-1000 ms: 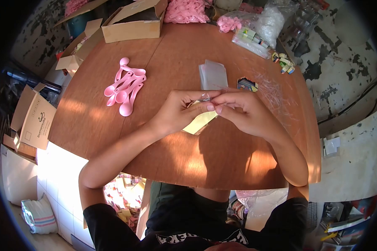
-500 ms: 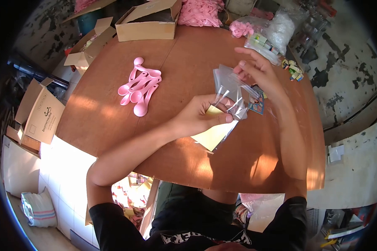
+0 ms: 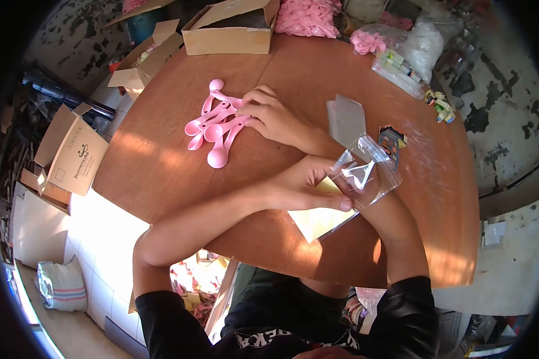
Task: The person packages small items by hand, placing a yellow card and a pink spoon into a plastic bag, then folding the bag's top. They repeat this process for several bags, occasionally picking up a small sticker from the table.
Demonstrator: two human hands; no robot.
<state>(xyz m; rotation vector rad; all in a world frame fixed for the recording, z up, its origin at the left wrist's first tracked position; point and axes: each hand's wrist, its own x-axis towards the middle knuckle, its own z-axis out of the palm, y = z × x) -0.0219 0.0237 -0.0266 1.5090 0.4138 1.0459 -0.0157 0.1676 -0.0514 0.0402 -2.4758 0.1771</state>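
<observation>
In my left hand (image 3: 311, 186) is a clear plastic bag (image 3: 384, 179) with a pale yellow card (image 3: 313, 220), pinched between thumb and fingers above the table's near part. The bag's open-looking end sticks out to the right, crinkled and shiny. My right arm passes beneath it, and my right hand (image 3: 276, 121) is at the right side of a small pile of pink measuring spoons (image 3: 218, 157). Its bent fingers close on the spoon ends there, partly covering them. A stack of flat clear bags (image 3: 346, 118) lies behind my right forearm.
A small printed card (image 3: 390, 143) lies on the brown table (image 3: 161, 179). Along the far edge stand an open cardboard box (image 3: 227, 40), a bag of pink pieces (image 3: 305, 18) and clear packets (image 3: 401, 72). Small printed pieces (image 3: 442, 107) lie at the right edge.
My right hand has gone left from beside the clear bags to the pink spoons. My left hand keeps hold of the bag and card, slightly lower and farther right in view.
</observation>
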